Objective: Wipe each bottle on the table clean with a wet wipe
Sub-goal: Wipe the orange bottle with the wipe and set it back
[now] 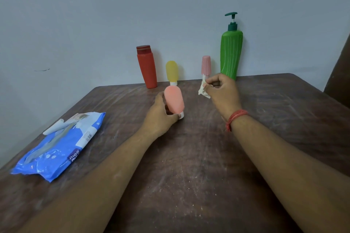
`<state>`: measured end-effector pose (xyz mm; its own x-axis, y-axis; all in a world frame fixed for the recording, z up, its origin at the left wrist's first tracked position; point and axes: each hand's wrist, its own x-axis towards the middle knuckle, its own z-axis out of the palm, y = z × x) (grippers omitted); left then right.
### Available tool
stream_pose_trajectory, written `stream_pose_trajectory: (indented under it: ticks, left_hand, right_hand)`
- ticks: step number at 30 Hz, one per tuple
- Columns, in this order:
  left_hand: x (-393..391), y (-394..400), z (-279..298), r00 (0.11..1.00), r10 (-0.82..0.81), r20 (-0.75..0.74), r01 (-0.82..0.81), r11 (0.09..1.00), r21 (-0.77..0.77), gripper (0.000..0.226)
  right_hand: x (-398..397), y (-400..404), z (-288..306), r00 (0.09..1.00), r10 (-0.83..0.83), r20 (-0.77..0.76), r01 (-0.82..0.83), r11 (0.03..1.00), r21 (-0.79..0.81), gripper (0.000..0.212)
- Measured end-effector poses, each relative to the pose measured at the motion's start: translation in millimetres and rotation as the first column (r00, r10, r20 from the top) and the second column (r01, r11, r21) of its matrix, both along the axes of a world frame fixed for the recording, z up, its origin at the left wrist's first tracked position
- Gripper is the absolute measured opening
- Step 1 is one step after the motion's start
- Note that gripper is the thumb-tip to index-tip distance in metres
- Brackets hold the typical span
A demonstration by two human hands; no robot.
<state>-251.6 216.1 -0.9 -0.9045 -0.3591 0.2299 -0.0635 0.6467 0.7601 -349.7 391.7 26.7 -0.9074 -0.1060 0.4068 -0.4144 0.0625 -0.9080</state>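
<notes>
My left hand (161,114) grips a small orange squeeze bottle (174,100) near its white cap, holding it tilted in the middle of the brown table (198,157). To its right, my right hand (222,91) pinches a crumpled white wet wipe (203,91), apart from the orange bottle. Along the wall stand a red bottle (147,67), a yellow squeeze bottle (172,72), a small pink ribbed bottle (206,65) just behind my right hand, and a tall green pump bottle (231,53).
A blue pack of wet wipes (60,143) lies flat at the table's left side, its flap lifted. A grey wall rises right behind the row of bottles. A dark piece of furniture (339,73) shows at the far right edge.
</notes>
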Motion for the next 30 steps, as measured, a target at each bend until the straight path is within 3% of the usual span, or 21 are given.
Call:
stream_pose_trajectory:
  ticks: [7, 18, 22, 27, 30]
  left_hand:
    - [-56.4, 1.9, 1.0, 0.999, -0.008, 0.040, 0.007, 1.000, 0.018, 0.103]
    - [-176.3, 5.0, 1.4, 0.994, 0.110, 0.019, -0.110, 0.994, -0.003, 0.086]
    - [-199.9, 10.6, -5.4, 0.985, 0.170, 0.000, -0.170, 0.985, -0.008, 0.073]
    - [-213.1, 14.6, -6.5, 0.971, 0.240, -0.017, -0.238, 0.969, 0.071, 0.066]
    - [-212.8, 17.1, -5.2, 0.968, 0.249, -0.012, -0.249, 0.968, 0.037, 0.069]
  right_hand:
    - [-34.2, 21.1, -9.8, 0.995, -0.088, -0.045, 0.087, 0.996, -0.028, 0.021]
    - [-67.4, 26.8, -29.2, 0.984, -0.176, -0.019, 0.172, 0.978, -0.121, 0.021]
    - [-70.3, 22.9, -33.1, 0.983, -0.182, -0.012, 0.178, 0.969, -0.172, 0.022]
    - [-71.4, 21.1, -34.5, 0.986, -0.164, 0.002, 0.161, 0.965, -0.205, 0.020]
    - [-71.7, 21.3, -34.8, 0.988, -0.154, 0.009, 0.152, 0.963, -0.225, 0.017]
